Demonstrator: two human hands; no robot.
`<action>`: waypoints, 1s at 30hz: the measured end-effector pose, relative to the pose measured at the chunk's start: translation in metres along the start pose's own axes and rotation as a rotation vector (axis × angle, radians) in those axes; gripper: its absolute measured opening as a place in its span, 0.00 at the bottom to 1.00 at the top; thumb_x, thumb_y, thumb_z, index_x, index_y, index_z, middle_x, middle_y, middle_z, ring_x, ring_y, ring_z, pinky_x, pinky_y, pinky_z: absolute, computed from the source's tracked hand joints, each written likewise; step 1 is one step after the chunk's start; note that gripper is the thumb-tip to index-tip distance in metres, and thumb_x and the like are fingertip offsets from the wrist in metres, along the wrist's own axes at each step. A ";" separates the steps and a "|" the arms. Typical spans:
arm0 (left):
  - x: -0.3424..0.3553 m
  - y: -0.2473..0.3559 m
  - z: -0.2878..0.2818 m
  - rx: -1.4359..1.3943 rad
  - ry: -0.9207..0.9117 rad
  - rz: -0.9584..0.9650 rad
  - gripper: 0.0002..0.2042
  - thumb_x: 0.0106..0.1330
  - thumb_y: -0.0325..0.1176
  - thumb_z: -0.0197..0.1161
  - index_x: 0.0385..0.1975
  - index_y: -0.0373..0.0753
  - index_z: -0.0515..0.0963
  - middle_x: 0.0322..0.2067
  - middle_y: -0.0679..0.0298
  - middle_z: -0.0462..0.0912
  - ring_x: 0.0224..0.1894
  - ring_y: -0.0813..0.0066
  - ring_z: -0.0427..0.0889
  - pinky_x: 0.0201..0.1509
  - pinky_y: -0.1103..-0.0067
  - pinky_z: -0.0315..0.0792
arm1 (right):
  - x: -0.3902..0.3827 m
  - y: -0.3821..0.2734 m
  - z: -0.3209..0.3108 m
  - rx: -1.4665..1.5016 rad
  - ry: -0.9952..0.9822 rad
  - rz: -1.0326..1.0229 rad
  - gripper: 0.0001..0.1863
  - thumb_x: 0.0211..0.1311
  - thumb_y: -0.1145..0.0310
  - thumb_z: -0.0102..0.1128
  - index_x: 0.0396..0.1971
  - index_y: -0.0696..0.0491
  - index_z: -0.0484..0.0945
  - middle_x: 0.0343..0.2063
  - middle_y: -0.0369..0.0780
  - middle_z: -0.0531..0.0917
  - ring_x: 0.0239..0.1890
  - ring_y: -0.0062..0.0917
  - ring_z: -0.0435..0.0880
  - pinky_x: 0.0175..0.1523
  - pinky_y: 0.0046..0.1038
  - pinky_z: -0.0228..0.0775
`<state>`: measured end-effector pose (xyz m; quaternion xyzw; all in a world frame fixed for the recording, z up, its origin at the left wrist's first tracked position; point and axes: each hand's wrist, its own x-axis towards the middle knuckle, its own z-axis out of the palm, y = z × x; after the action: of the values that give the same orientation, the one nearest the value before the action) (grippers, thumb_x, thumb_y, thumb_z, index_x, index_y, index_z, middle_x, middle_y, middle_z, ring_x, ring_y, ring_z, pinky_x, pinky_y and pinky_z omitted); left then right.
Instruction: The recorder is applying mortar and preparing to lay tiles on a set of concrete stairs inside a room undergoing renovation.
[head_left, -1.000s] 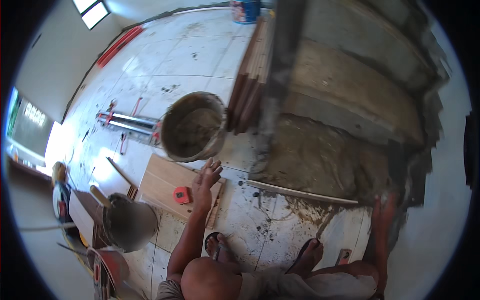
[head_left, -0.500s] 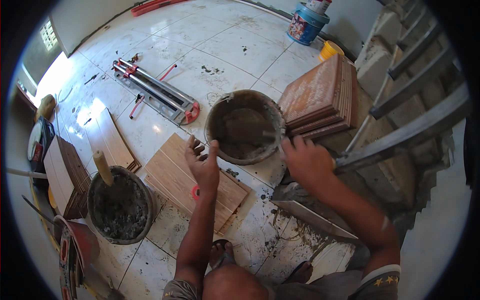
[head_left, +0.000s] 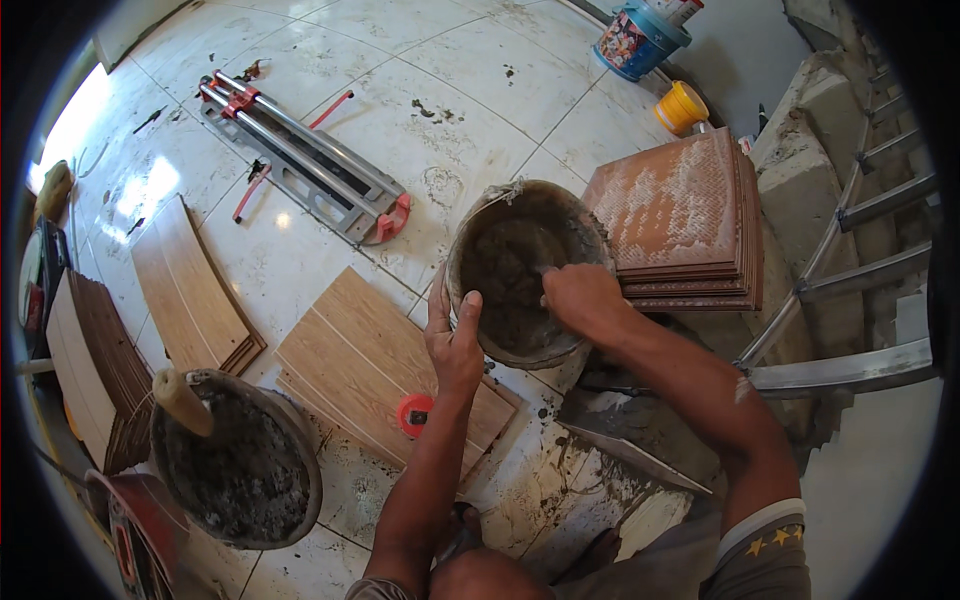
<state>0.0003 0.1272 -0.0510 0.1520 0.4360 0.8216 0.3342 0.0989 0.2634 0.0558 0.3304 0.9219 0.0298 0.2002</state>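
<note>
The mortar bucket (head_left: pixel 525 350) stands on the tiled floor between both hands, with wet mortar (head_left: pixel 505 255) inside. The right hand (head_left: pixel 585 302) reaches in, its fingers closed, seemingly round a tool that is mostly hidden; the left hand (head_left: pixel 455 348) has its fingers extended along the bucket's outer wall. The work looks partway: some mortar already lies on the low step (head_left: pixel 650 415) behind a thin strip (head_left: pixel 637 456), but no tile shows there, so it seems left to finish. Reddish-brown tiles (head_left: pixel 668 205) and wood-look tiles (head_left: pixel 360 345) wait in stacks, with a tile cutter (head_left: pixel 305 160) beyond.
</note>
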 end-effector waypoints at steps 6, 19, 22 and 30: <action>-0.002 0.000 0.001 -0.061 0.013 -0.054 0.31 0.74 0.30 0.59 0.72 0.26 0.56 0.68 0.51 0.67 0.67 0.69 0.67 0.71 0.75 0.59 | -0.005 0.006 -0.022 0.164 -0.204 0.084 0.15 0.63 0.60 0.64 0.35 0.58 0.86 0.35 0.54 0.86 0.43 0.49 0.87 0.48 0.47 0.78; -0.038 -0.002 -0.001 -0.059 -0.084 -0.069 0.38 0.72 0.27 0.62 0.75 0.26 0.46 0.75 0.46 0.51 0.74 0.62 0.58 0.74 0.72 0.56 | -0.025 -0.018 0.000 0.438 -0.366 0.144 0.20 0.66 0.55 0.63 0.40 0.61 0.85 0.38 0.59 0.85 0.46 0.54 0.85 0.52 0.48 0.75; -0.037 -0.004 -0.001 -0.002 -0.075 -0.042 0.36 0.72 0.27 0.62 0.74 0.25 0.49 0.75 0.47 0.51 0.74 0.62 0.58 0.74 0.72 0.56 | -0.020 -0.028 0.010 0.519 -0.384 0.181 0.22 0.66 0.54 0.63 0.40 0.62 0.84 0.38 0.59 0.85 0.47 0.54 0.84 0.52 0.47 0.75; -0.036 -0.011 -0.004 0.033 -0.054 -0.025 0.34 0.74 0.29 0.60 0.74 0.26 0.50 0.74 0.46 0.52 0.75 0.59 0.55 0.75 0.70 0.55 | -0.050 -0.009 0.009 0.736 -0.360 0.070 0.23 0.68 0.52 0.62 0.38 0.63 0.79 0.29 0.51 0.82 0.32 0.42 0.82 0.38 0.39 0.74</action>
<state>0.0288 0.1047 -0.0606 0.1744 0.4421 0.8057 0.3535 0.1322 0.2249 0.0629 0.4109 0.8096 -0.3534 0.2255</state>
